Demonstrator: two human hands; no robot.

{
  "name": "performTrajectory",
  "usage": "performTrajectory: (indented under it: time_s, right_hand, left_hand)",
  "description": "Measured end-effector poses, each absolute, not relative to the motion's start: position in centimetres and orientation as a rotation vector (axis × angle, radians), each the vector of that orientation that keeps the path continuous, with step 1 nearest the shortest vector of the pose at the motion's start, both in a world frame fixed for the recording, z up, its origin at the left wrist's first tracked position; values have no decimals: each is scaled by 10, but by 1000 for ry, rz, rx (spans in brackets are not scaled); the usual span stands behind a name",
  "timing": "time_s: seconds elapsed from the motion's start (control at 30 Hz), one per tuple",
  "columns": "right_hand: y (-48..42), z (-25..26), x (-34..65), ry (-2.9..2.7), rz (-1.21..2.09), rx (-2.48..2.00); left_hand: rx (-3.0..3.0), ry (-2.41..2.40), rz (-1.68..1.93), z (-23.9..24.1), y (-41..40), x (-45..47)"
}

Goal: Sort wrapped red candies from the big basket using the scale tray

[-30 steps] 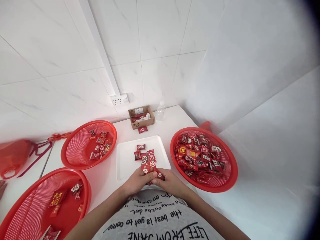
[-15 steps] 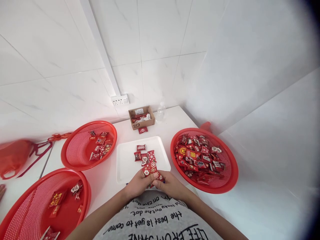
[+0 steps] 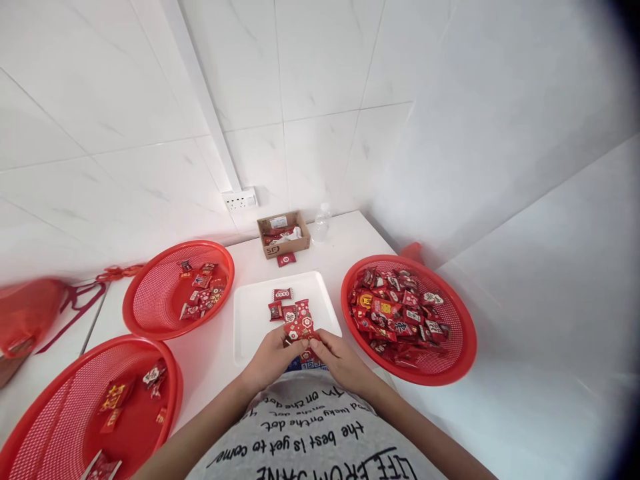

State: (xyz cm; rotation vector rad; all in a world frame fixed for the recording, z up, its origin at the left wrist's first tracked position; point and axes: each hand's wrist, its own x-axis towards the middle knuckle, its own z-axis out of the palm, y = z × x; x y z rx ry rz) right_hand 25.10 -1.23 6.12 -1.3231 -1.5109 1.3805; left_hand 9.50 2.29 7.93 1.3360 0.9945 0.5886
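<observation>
My left hand [image 3: 271,358] and my right hand [image 3: 341,361] meet at the near edge of the white tray [image 3: 251,319]. Both pinch one red packet with a white flower print [image 3: 299,328], held upright between the fingertips. A blue and white wrapper [image 3: 307,364] shows just below the fingers. A few small red candy packets [image 3: 289,307] lie on the tray just beyond the held one.
A red basket [image 3: 453,363] full of red candies stands to the right. Two red baskets [image 3: 150,310] [image 3: 60,413] with fewer candies stand to the left. At the back are a cardboard box [image 3: 283,233], a plastic bottle [image 3: 321,223] and a wall socket [image 3: 239,199]. A red bag [image 3: 27,313] lies far left.
Both hands have lifted the flower-print packet slightly up and away from my body, toward the tray; the blue and white wrapper now shows under them.
</observation>
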Motion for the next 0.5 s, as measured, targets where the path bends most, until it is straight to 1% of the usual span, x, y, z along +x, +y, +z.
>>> performTrajectory:
  time_s: [0.17,0.33,0.5]
  right_hand:
    - [-12,69,249,-1524,1363,-1331]
    - [-11,72,250,-1572,1330,-1349]
    - [-11,65,244,-1576,1197,-1381]
  left_hand:
    - [1390,993,614,89,20,96]
    - [1299,934,611,91,18,96]
    - [1236,964,638,87,19,99]
